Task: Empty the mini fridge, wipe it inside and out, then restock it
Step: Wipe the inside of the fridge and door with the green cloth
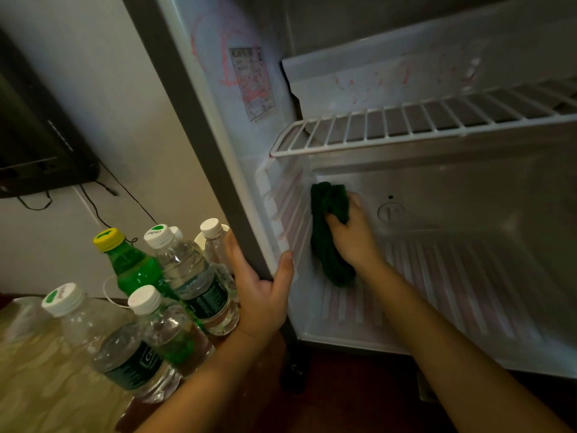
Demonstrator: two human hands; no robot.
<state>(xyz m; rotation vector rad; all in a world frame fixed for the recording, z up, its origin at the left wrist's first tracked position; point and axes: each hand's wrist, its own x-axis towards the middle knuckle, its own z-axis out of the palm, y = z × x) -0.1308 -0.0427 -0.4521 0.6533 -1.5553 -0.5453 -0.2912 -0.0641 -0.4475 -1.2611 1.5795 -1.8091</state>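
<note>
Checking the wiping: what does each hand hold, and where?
Right hand grips the green cloth by its upper part; left hand grips the fridge wall by its edge.

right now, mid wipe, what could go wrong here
The left hand, gripping the grey fridge edge, sits right beside the crowded clear plastic water bottles; a shift could topple them. The right hand holds the dark green cloth near the round white dial; a sweep could turn it.
</note>
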